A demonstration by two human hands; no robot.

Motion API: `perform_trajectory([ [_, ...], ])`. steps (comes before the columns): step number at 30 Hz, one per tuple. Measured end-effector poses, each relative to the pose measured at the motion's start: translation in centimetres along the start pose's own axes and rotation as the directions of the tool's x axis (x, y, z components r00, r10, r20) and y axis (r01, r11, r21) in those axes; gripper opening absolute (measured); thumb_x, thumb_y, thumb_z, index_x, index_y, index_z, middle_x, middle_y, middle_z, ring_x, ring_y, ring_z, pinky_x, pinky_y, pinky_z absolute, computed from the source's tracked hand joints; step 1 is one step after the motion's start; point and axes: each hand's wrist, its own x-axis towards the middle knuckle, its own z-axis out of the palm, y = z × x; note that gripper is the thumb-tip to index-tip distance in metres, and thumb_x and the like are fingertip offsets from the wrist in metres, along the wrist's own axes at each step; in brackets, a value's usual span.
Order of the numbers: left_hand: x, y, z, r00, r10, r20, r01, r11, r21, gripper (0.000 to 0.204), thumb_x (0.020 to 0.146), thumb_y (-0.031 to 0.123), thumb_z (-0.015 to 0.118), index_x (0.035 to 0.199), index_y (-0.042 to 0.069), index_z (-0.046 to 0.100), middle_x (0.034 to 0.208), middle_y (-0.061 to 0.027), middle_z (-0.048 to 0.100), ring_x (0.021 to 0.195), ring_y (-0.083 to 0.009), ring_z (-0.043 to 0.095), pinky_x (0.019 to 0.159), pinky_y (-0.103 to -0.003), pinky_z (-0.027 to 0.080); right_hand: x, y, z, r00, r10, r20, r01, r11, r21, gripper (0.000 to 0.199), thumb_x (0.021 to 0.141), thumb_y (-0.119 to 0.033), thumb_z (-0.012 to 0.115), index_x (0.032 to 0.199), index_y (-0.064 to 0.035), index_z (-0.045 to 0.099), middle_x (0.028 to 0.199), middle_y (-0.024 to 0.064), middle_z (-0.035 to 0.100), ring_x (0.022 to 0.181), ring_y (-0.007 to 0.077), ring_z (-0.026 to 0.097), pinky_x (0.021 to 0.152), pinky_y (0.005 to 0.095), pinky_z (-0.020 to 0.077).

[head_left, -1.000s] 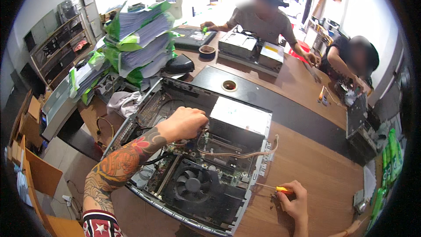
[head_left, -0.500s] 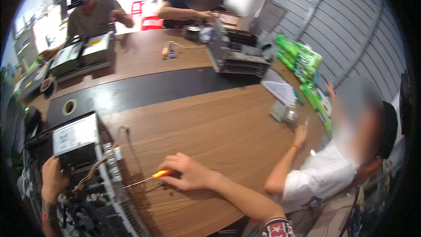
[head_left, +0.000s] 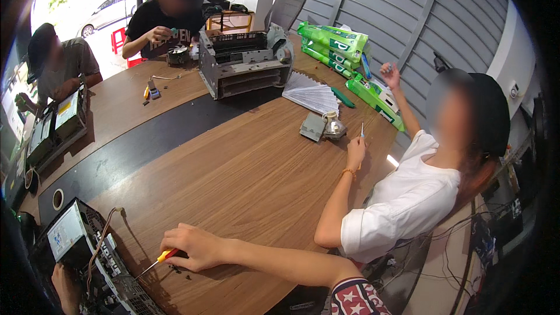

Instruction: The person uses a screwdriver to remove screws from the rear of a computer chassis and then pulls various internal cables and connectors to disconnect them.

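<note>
Left hand [head_left: 65, 287] half cut off (frame edge), right hand [head_left: 192, 247] gripping screwdriver [head_left: 156, 260]

Wooden worktop [head_left: 245, 163] with a dark central strip [head_left: 146, 140], bearing my open computer case [head_left: 87, 256], a grey printer chassis [head_left: 245, 64], fanned papers [head_left: 312, 93] and green packages [head_left: 344, 46].

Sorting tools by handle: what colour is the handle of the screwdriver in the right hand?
Yellow and orange, on the screwdriver gripped by the right hand; head view.
</note>
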Motion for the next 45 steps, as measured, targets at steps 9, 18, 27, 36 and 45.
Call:
perform_trajectory([
  [9,-0.2,0.4,-1.4,0.993,0.050,0.108,-0.059,0.995,0.077,0.021,0.092,0.012,0.062,0.111,0.004,0.064,0.103,-0.0193,0.066,0.092,-0.0356,0.065,0.078,-0.043,0.054,0.0,-0.2,-0.3,1.000,-0.013,0.013,0.013,1.000,0.003,0.020,0.089,-0.023,0.069,0.100,-0.0076,0.064,0.092,0.0080,0.062,0.083,0.0281,0.055,0.080,0.0374,0.0427],
  [18,-0.6,0.4,-1.9,0.988,0.053,0.144,-0.053,0.999,-0.006,0.026,0.091,0.010,0.064,0.115,0.002,0.062,0.106,-0.0199,0.065,0.093,-0.0362,0.065,0.079,-0.044,0.055,0.2,-0.3,-0.3,1.000,-0.018,0.021,0.017,1.000,0.019,0.020,0.089,-0.024,0.069,0.099,-0.0075,0.064,0.093,0.0082,0.061,0.083,0.0283,0.054,0.081,0.0371,0.0427],
  [27,-0.1,0.0,-1.0,0.993,0.064,0.094,-0.062,0.998,-0.025,0.024,0.085,0.008,0.064,0.108,0.001,0.061,0.101,-0.0203,0.064,0.091,-0.0380,0.063,0.077,-0.045,0.053,0.0,-0.3,-0.3,1.000,-0.018,-0.008,0.018,1.000,0.018,0.020,0.088,-0.022,0.070,0.101,-0.0078,0.064,0.095,0.0086,0.060,0.085,0.0290,0.054,0.079,0.0382,0.0450],
  [36,0.4,-0.4,0.0,0.997,0.066,0.041,-0.064,0.996,-0.060,0.023,0.080,0.005,0.064,0.102,0.001,0.060,0.097,-0.0208,0.062,0.088,-0.0398,0.062,0.074,-0.046,0.051,-0.1,-0.3,-0.3,1.000,-0.018,-0.012,0.019,1.000,0.016,0.022,0.086,-0.019,0.071,0.103,-0.0069,0.064,0.098,0.0090,0.059,0.089,0.0293,0.055,0.082,0.0389,0.0459],
  [45,0.2,-1.3,1.1,0.998,0.055,-0.011,-0.056,0.993,-0.105,0.021,0.074,0.003,0.064,0.095,0.000,0.059,0.093,-0.0212,0.061,0.086,-0.0416,0.061,0.072,-0.047,0.050,0.1,-0.2,-0.4,0.996,0.052,0.076,-0.062,0.988,0.139,0.022,0.086,-0.018,0.071,0.103,-0.0066,0.063,0.099,0.0109,0.060,0.096,0.0321,0.057,0.086,0.0412,0.0455],
])
